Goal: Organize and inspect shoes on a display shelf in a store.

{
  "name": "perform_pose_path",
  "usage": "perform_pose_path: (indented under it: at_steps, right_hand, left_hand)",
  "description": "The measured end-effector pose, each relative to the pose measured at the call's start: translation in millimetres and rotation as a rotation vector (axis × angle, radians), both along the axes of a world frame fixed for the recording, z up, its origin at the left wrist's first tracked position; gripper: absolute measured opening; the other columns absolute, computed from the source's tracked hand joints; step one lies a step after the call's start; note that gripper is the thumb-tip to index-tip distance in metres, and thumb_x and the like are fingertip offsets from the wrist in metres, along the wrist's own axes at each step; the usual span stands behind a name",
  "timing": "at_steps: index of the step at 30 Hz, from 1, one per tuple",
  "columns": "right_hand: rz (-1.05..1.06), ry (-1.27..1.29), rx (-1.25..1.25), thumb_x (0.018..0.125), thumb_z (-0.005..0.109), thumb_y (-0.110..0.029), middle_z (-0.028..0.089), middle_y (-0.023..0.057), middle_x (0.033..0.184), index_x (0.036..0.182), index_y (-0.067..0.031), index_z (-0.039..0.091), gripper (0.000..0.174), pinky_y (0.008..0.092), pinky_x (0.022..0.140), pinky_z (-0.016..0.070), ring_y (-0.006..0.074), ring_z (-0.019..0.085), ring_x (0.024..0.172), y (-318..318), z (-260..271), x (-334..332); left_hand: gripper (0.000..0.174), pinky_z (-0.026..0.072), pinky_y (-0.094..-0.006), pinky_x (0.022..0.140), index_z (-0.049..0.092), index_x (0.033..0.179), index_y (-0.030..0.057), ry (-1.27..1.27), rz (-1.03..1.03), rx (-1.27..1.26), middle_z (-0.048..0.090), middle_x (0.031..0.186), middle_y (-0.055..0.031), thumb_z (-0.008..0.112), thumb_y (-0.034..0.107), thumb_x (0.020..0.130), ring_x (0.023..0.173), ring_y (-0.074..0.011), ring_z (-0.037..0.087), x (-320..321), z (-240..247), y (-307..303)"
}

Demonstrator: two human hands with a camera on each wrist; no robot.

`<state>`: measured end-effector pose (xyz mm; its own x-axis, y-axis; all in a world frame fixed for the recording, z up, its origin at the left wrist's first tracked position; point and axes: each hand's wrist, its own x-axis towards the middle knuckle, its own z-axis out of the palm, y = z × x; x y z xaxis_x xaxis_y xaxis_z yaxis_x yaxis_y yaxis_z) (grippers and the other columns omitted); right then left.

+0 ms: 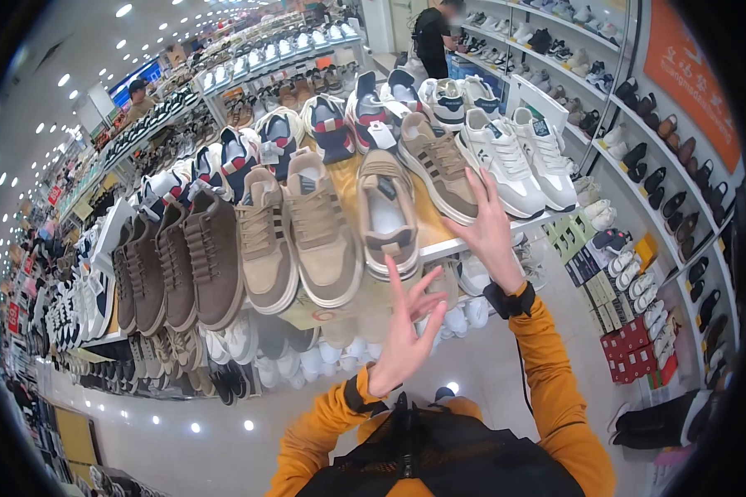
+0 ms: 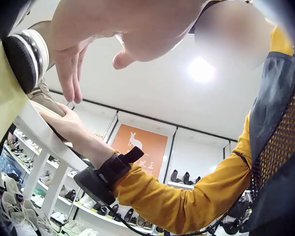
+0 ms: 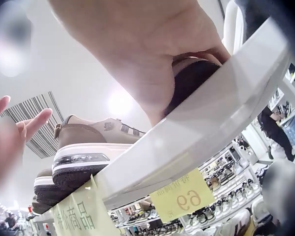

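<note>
Right hand [image 1: 491, 234] grips toe of right beige shoe [image 1: 438, 166], probably steadying it; left hand [image 1: 409, 333], fingers spread, holds nothing, near backward shoe [image 1: 386, 217].

In the head view, cannot see the whole toe of the beige striped sneaker [image 1: 439, 166] behind the right grip [image 1: 491, 236]; in the right wrist view, can make out little of it beyond a dark sole [image 3: 189, 86]. In the left wrist view, find the left grip [image 2: 128, 29] cropped by the top edge, near a blurred patch [image 2: 232, 37]. Cannot clearly read the upper characters on the yellow price tag [image 3: 182, 199]. At the head view's lower right, find dark-trousered legs [image 1: 655, 429] cut off.
</note>
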<state>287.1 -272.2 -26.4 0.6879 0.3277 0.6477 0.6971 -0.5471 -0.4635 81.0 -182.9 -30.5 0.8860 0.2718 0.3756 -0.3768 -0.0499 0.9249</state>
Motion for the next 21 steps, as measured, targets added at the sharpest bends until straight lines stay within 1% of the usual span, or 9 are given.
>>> perform_pose_path:
  at_steps: [2,6,8,9,10,13,16,17,21]
  right_hand:
    - [0.021,0.003,0.028,0.065,0.081,-0.024,0.041,0.0106,0.142,0.140,-0.0138,0.042,0.085,0.0413,0.097,0.0453,0.0338,0.048,0.123,-3.3,-0.6,2.4]
    - [0.065,-0.159,0.071,0.065,0.080,-0.023,0.055,0.0074,0.128,0.124,-0.0061,0.053,0.067,0.0371,0.092,0.0488,0.0288,0.054,0.116,-12.6,24.6,0.2]
    - [0.103,-0.204,0.083,0.065,0.080,-0.022,0.058,0.0065,0.123,0.119,-0.0046,0.056,0.062,0.0358,0.089,0.0502,0.0275,0.057,0.112,-29.4,38.8,-3.8]
    - [0.120,-0.182,0.118,0.065,0.081,-0.022,0.060,0.0062,0.120,0.116,-0.0046,0.057,0.060,0.0357,0.086,0.0511,0.0274,0.059,0.107,-39.9,43.2,-3.4]
    - [0.135,-0.165,0.152,0.064,0.081,-0.023,0.061,0.0059,0.117,0.114,-0.0047,0.057,0.058,0.0355,0.084,0.0520,0.0272,0.061,0.103,-51.0,49.2,-3.1]
    - [0.169,-0.151,0.225,0.062,0.083,-0.018,0.061,0.0079,0.118,0.115,-0.0041,0.058,0.060,0.0346,0.087,0.0514,0.0265,0.061,0.106,-94.8,62.9,-16.6]
    - [0.216,-0.156,0.258,0.058,0.087,-0.011,0.060,0.0121,0.122,0.115,-0.0033,0.058,0.065,0.0360,0.094,0.0481,0.0285,0.058,0.114,-147.7,80.0,-25.2]
    - [0.264,-0.154,0.223,0.057,0.088,-0.010,0.059,0.0132,0.122,0.116,-0.0031,0.058,0.067,0.0371,0.096,0.0468,0.0296,0.057,0.115,-166.8,87.2,-26.6]
    - [0.483,-0.106,0.153,0.051,0.091,-0.012,0.059,0.0152,0.123,0.115,-0.0034,0.058,0.073,0.0427,0.100,0.0437,0.0332,0.054,0.120,-228.4,95.5,-18.9]
  left_hand:
    - [0.074,0.0446,-0.0352,0.096,-0.008,0.151,0.0114,0.082,-0.089,0.012,0.043,0.140,-0.0200,0.043,0.009,0.099,0.114,-0.0251,0.057,7.4,-6.6,-10.9]
    - [0.066,0.0420,-0.0362,0.100,0.001,0.152,0.0096,0.102,-0.048,0.013,0.043,0.140,-0.0201,0.042,0.014,0.100,0.120,-0.0257,0.053,27.5,-13.7,-31.6]
    - [0.060,0.0397,-0.0373,0.103,0.008,0.152,0.0087,0.084,-0.054,-0.144,0.043,0.140,-0.0200,0.040,0.023,0.102,0.122,-0.0252,0.051,38.5,-13.7,-37.1]
    - [0.060,0.0382,-0.0382,0.106,0.009,0.151,0.0082,0.113,-0.055,-0.204,0.042,0.141,-0.0196,0.035,0.035,0.103,0.123,-0.0259,0.051,43.8,-10.1,-40.5]
    - [0.060,0.0382,-0.0382,0.106,0.009,0.151,0.0082,0.111,-0.050,-0.202,0.042,0.141,-0.0196,0.035,0.035,0.103,0.123,-0.0259,0.051,49.3,-8.0,-41.8]
    - [0.066,0.0362,-0.0398,0.108,0.008,0.151,0.0081,0.236,-0.088,-0.351,0.040,0.143,-0.0198,0.025,0.049,0.102,0.125,-0.0314,0.049,66.6,1.1,-42.3]
    - [0.067,0.0351,-0.0409,0.109,0.006,0.151,0.0090,0.228,-0.174,-0.567,0.038,0.144,-0.0210,0.023,0.051,0.101,0.126,-0.0332,0.047,84.5,6.9,-37.7]
    - [0.070,0.0433,-0.0402,0.103,0.005,0.150,0.0099,0.196,-0.174,-0.601,0.037,0.145,-0.0219,0.021,0.056,0.099,0.124,-0.0354,0.049,88.4,10.8,-36.2]
    - [0.080,0.0439,-0.0452,0.101,0.002,0.151,0.0091,0.132,-0.368,-0.744,0.037,0.144,-0.0234,0.026,0.063,0.096,0.123,-0.0356,0.050,87.4,20.7,-11.4]
